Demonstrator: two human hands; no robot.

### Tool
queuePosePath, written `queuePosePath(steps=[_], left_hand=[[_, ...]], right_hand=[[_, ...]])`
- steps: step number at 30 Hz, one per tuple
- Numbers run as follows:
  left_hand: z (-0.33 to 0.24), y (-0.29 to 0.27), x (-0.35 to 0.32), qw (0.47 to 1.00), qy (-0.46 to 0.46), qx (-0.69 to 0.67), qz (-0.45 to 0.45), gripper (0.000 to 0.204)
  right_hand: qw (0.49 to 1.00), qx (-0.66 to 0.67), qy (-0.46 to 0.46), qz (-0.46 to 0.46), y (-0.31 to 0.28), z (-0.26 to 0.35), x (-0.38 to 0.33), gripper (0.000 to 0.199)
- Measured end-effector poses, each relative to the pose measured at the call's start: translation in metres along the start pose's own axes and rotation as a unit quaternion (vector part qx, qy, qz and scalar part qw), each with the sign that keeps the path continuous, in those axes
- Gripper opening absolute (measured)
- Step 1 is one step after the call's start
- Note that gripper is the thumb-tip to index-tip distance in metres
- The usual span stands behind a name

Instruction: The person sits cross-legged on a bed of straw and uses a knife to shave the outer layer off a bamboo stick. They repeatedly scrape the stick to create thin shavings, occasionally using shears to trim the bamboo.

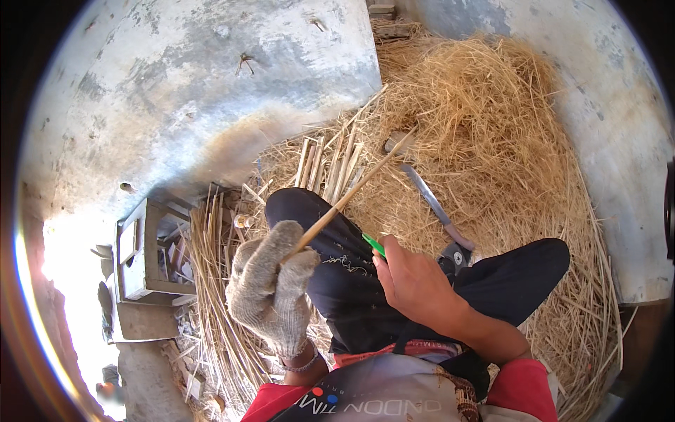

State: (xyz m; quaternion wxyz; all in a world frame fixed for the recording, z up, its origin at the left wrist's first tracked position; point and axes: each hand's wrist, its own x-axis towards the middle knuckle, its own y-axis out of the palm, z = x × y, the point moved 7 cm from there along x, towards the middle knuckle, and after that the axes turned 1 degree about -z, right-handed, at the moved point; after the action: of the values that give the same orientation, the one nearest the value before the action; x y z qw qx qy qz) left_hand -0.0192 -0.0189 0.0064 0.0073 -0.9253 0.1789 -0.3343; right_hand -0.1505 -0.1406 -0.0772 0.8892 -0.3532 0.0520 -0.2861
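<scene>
My left hand (271, 281), in a grey knitted work glove, is closed round the lower end of a thin bamboo stick (351, 191). The stick slants up and away to the right, over my dark-trousered knee. My bare right hand (415, 281) is closed on a small green-handled tool (374, 245), most of it hidden in my fist; it looks like a knife, though its blade does not show. The tool is to the right of the stick and apart from it. Pale fibre shavings (348, 264) lie on my trousers between the hands.
A long-bladed machete (429, 193) lies on the straw beyond my legs. Behind it rises a big heap of fine shavings (485, 105). Split bamboo pieces (330, 165) lie ahead, long thin strips (214, 281) to the left beside a wooden cabinet (151, 246). Walls (176, 91) enclose the space.
</scene>
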Motion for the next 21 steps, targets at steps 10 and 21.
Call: queuePosePath(steps=[10,21], left_hand=[[-0.009,0.007,-0.010,0.996,0.001,-0.076,0.051,0.037],[-0.010,0.008,-0.011,0.998,-0.015,-0.064,0.012,0.025]], right_hand=[[0.996,0.032,-0.069,-0.045,-0.024,0.029,-0.008,0.021],[0.996,-0.015,-0.034,-0.075,-0.022,0.013,0.007,0.021]])
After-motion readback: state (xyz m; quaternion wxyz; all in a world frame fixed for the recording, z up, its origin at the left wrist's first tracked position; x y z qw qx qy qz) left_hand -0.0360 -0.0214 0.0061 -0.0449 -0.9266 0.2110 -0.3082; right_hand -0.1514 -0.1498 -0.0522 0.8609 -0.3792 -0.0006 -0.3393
